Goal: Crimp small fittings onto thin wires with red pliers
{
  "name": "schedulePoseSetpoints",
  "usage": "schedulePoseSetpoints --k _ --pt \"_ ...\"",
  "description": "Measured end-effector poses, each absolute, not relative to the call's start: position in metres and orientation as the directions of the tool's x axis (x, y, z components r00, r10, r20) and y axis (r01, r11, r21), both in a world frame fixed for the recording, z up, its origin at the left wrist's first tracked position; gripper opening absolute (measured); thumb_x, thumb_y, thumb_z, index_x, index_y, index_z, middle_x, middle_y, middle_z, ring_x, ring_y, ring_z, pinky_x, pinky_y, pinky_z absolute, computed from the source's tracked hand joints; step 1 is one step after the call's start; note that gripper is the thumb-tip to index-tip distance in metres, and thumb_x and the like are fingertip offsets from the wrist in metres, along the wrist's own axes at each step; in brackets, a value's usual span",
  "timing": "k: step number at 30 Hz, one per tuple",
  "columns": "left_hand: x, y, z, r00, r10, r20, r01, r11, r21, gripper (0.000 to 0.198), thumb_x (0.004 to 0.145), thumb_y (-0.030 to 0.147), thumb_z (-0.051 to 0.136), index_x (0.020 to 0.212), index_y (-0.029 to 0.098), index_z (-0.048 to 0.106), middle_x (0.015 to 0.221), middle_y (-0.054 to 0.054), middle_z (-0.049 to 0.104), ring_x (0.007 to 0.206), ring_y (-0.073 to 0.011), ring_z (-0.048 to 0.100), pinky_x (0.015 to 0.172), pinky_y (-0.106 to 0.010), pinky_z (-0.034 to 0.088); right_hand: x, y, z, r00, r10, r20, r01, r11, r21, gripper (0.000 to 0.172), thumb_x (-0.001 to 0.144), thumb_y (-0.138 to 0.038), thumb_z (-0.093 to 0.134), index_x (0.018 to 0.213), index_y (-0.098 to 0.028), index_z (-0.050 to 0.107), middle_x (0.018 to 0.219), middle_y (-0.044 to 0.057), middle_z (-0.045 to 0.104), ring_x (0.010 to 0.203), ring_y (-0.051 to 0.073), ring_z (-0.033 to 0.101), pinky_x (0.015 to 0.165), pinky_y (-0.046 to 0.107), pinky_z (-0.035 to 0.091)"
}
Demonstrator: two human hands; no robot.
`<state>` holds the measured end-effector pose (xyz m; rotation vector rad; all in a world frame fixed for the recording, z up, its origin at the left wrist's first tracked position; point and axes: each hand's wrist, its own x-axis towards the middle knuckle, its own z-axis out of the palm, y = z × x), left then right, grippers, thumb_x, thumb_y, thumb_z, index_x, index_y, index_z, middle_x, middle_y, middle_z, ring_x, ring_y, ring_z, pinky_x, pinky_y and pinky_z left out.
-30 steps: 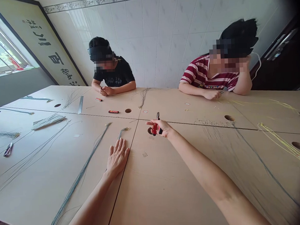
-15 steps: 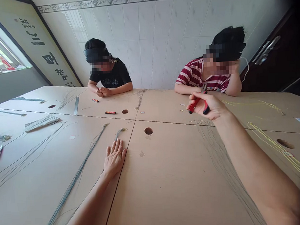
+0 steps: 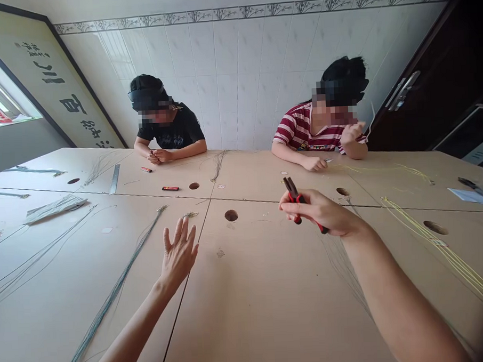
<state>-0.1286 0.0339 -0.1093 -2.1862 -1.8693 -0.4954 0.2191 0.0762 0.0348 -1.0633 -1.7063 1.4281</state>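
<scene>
My right hand [image 3: 321,212] is closed around red-handled pliers [image 3: 295,197], held above the wooden table [image 3: 262,292] with the jaws pointing away from me. My left hand [image 3: 179,253] is raised off the table with its fingers spread and holds nothing. Just left of that hand a long bundle of grey-blue wires [image 3: 121,279] lies on the table, running from its gold-tipped end down toward the front edge. A short gold-tipped wire piece [image 3: 190,215] lies just beyond my left fingertips.
Round holes [image 3: 230,215] pierce the tabletop. Yellow wires [image 3: 440,244] lie at the right, thin grey wires [image 3: 343,267] beneath my right forearm. Two people sit across the table, one in black [image 3: 171,133], one in stripes [image 3: 303,130]. A metal ruler [image 3: 114,178] and small red items [image 3: 170,188] lie far left.
My right hand with the pliers swung right, then came back down toward the table's middle. My left hand lifted off the table and spread its fingers.
</scene>
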Motion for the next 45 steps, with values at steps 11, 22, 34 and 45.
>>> schedulePoseSetpoints --k 11,22,34,45 --pt "-0.019 0.034 0.024 0.419 0.906 0.055 0.359 -0.221 0.907 0.04 0.09 0.038 0.056 0.129 0.028 0.06 0.137 -0.006 0.059 0.125 -0.0243 0.054 0.1 -0.038 0.047 0.196 0.051 0.025 -0.527 0.841 0.118 0.037 0.162 -0.986 0.016 0.087 -0.035 0.063 0.081 -0.02 0.063 0.07 -0.001 0.051 0.067 0.013 0.046 0.067 0.029 0.04" --pt "0.006 0.043 0.02 0.432 0.9 0.066 0.202 -0.168 0.965 0.018 0.083 0.033 0.067 0.093 0.019 0.072 0.097 -0.005 0.073 0.094 -0.0187 0.066 0.085 -0.031 0.051 0.203 0.043 0.016 -0.429 0.888 0.164 -0.095 0.136 -0.986 0.015 0.088 -0.033 0.062 0.081 -0.02 0.062 0.069 -0.001 0.049 0.07 0.014 0.046 0.072 0.032 0.038" --pt "0.008 0.04 0.022 0.366 0.928 0.07 0.303 -0.19 0.934 0.016 0.084 0.035 0.064 0.081 0.02 0.07 0.084 -0.002 0.073 0.086 -0.0175 0.064 0.076 -0.029 0.049 0.202 0.037 0.018 -0.431 0.888 0.16 -0.112 0.123 -0.986 0.016 0.087 -0.034 0.063 0.079 -0.02 0.062 0.069 -0.002 0.05 0.07 0.014 0.046 0.071 0.032 0.037" --pt "-0.009 0.039 0.03 0.256 0.957 0.133 0.393 -0.228 0.891 0.017 0.086 0.036 0.061 0.082 0.022 0.07 0.086 -0.001 0.074 0.081 -0.0171 0.065 0.059 -0.025 0.045 0.213 0.034 0.018 -0.393 0.912 0.121 0.06 0.157 -0.986 0.019 0.088 -0.039 0.062 0.08 -0.022 0.063 0.071 -0.001 0.05 0.071 0.015 0.047 0.073 0.032 0.039"
